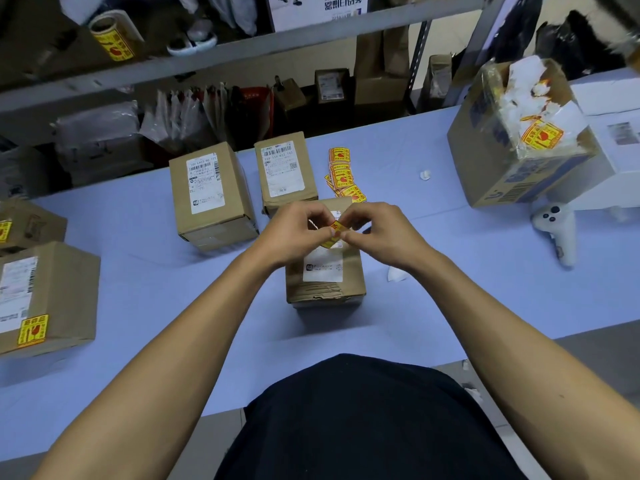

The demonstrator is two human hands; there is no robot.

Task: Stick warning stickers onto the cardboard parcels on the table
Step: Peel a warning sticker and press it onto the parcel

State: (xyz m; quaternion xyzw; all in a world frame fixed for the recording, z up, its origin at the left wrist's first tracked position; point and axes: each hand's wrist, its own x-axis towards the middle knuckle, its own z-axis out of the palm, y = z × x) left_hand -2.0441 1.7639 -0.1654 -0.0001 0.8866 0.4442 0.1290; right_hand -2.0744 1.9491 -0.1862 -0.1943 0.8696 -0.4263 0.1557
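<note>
My left hand (296,233) and my right hand (375,233) meet above a small cardboard parcel (325,287) in the middle of the blue table. Both pinch one yellow and red warning sticker (335,230) between thumb and fingertips. The sticker is folded or curled, and my fingers hide part of it. A loose pile of the same stickers (343,176) lies just behind the parcel. Two more labelled parcels stand further back, one on the left (211,195) and one on the right (285,173).
At the left edge sit two parcels bearing stickers, the nearer one (48,299) and a farther one (27,225). A big torn box (516,140) stands at the right, with a white controller (557,233) beside it. A sticker roll (112,38) lies on the shelf above.
</note>
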